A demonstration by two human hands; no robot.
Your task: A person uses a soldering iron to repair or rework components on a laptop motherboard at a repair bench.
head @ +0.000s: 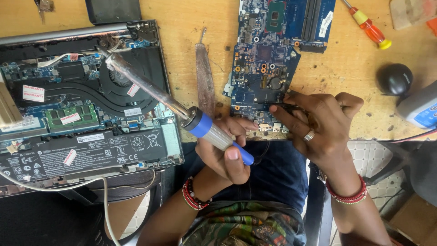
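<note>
Gripping a blue-handled desoldering pump (pixel 200 123), the left hand (pixel 225 152) — right hand (pixel 321 123) pinches tweezers (pixel 284 106) over the blue circuit board (pixel 264 64).

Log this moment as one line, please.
left hand: holds blue-handled tool | right hand: holds thin dark tool on blue circuit board | opened laptop on bench

Blue circuit board (pixel 264 59) with a green patch. Blue-and-silver pump tool (pixel 207 127) in the left hand (pixel 225 152). Silver ring on the right hand (pixel 325 125). Red bead bracelets on both wrists. Red-and-yellow screwdriver (pixel 369 28). Black mouse (pixel 394 78). Tan wooden table (pixel 346 73). Black opened laptop (pixel 82 100) with white stickers. Multicoloured patterned shirt (pixel 248 225).
</note>
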